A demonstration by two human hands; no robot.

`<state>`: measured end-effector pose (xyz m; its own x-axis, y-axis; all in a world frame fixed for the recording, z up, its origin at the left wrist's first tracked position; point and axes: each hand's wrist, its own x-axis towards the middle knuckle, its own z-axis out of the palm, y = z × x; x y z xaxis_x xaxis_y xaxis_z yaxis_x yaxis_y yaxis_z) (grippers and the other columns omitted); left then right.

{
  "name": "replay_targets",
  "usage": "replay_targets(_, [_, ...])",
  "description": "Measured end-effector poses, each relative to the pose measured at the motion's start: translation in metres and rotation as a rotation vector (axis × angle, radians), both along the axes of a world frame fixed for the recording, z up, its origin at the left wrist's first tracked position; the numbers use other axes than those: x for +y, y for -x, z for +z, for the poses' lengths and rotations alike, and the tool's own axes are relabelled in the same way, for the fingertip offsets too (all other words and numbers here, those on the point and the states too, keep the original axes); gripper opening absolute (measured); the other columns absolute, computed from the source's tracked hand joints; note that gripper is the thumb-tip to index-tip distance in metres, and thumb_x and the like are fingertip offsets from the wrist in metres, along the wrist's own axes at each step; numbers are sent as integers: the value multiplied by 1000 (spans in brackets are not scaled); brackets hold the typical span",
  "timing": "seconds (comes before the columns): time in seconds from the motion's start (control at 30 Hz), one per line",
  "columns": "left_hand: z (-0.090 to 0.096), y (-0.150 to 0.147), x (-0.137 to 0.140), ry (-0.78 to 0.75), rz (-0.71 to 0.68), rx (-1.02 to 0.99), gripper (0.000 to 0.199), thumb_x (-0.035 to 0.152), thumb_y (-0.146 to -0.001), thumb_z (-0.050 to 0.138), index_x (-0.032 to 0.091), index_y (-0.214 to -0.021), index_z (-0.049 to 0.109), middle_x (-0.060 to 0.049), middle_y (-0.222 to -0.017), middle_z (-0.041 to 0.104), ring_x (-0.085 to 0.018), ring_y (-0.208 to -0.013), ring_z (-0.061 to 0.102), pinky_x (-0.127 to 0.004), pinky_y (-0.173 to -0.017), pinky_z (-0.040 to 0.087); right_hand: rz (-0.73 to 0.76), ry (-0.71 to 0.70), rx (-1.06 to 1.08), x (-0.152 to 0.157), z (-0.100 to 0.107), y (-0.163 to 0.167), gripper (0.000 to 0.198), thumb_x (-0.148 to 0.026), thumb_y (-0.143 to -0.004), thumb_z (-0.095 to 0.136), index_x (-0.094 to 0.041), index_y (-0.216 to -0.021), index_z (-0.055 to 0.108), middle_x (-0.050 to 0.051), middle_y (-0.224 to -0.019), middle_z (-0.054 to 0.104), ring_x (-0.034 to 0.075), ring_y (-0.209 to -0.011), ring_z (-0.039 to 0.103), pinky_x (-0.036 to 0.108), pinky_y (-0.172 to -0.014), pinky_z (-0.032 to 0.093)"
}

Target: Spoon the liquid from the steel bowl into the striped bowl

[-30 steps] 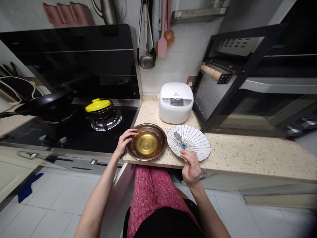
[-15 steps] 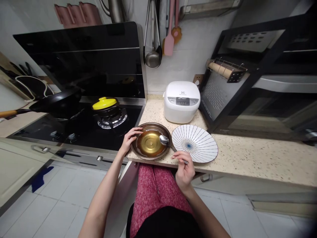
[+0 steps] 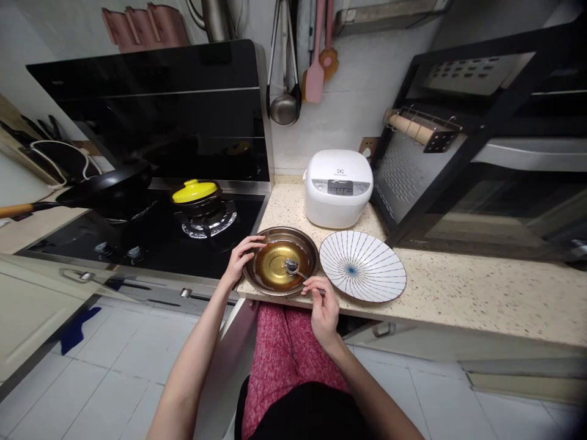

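And here you are at the counter (image 3: 463, 287), right hand (image 3: 324, 311) closed on the handle of the spoon (image 3: 291, 266), its head low inside the metal bowl (image 3: 312, 256), over what looks like golden liquid (image 3: 268, 264); whether it touches bottom, I can't tell. That pinch well back on the handle probably keeps your fingers clear of the wet, with the handle slanting over the near-right rim. Your left hand (image 3: 238, 261) lies across the bowl's left rim, fingers extended inward, presumably steadying it against the spoon; whether the thumb clamps underneath, I can't make out. Nice layout: the bowl sits by the counter's front edge, close to your lap, likely for easy reach. Just right of it, the striped plate (image 3: 373, 275) is handy to your spoon hand, while the rice cooker (image 3: 338, 208) stands behind, out of your forearms' way.
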<state>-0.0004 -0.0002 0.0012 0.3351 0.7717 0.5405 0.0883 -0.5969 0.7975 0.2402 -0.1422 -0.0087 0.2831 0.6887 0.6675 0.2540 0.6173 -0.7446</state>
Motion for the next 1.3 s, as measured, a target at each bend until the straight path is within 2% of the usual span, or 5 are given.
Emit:
replay_targets(0.2, [1,0,0,-1,2,2,34,28,-90,56,20,-110,82,-13,-134,69,-36,-129,60,-56,-116,39,25,38,57,1,-3,1,22,-20,-105,46,-22,-90,62,2,-91,65,14,-75,62,28,-69,54])
replay_targets(0.37, [1,0,0,6,5,16,35,30,-91,55,20,-111,81,-13,-135,69,-36,-129,60,-56,-117,38,48,84,185,1,-7,2,19,-23,-106,46,-22,-94,62,2,-92,64,14,-73,63,29,-68,55])
replay_targets(0.53, [-1,0,0,1,2,7,35,29,-91,55,20,-112,81,-13,-136,69,-35,-129,59,-56,-117,38,33,60,275,2,-8,2,19,-25,-106,46,-23,-94,60,2,-93,63,14,-74,65,30,-69,56])
replay_targets(0.83, [-1,0,0,4,4,7,34,29,-91,55,21,-112,81,-12,-135,69,-35,-129,59,-56,-117,38,-44,4,202,-3,-3,-1,21,-24,-106,44,-22,-93,60,3,-94,66,16,-79,67,33,-74,57])
replay_targets(1.3, [2,0,-2,5,4,20,35,29,-91,55,20,-112,81,-13,-135,69,-35,-130,59,-57,-117,38,-136,-21,181,-13,19,-14,19,-24,-106,46,-22,-93,60,3,-92,66,17,-80,66,35,-74,58])
